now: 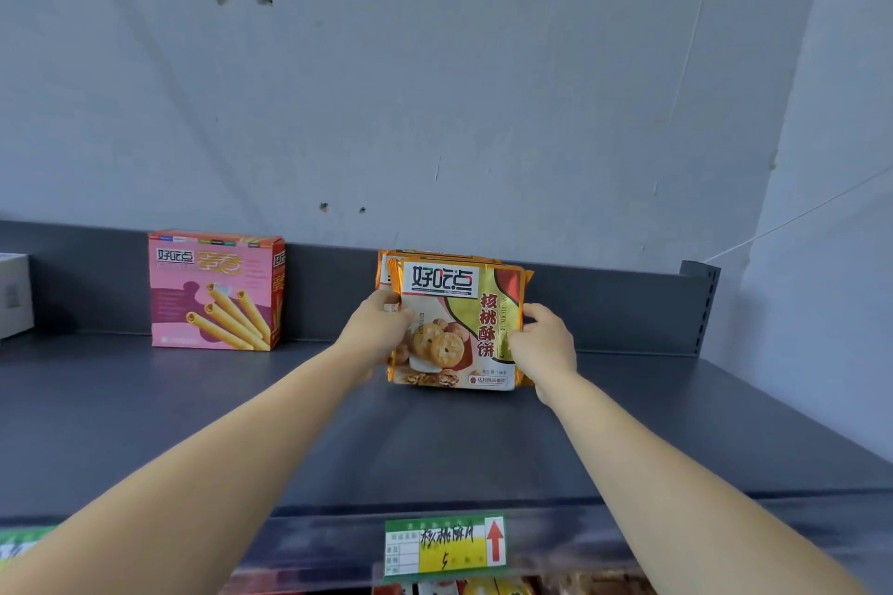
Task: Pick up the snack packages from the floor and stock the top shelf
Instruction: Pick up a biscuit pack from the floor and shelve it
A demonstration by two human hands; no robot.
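Note:
An orange and gold walnut cookie package [459, 329] stands upright on the dark grey top shelf [435, 444], near its back panel. A second package of the same kind [389, 268] stands just behind it, mostly hidden. My left hand [379, 329] grips the front package's left edge. My right hand [543, 343] grips its right edge. Both arms reach forward over the shelf.
A pink box of egg rolls [215, 290] stands upright to the left on the same shelf. A white box [14, 295] sits at the far left edge. A green and yellow price tag [444, 546] hangs on the shelf's front lip. A pale wall rises behind.

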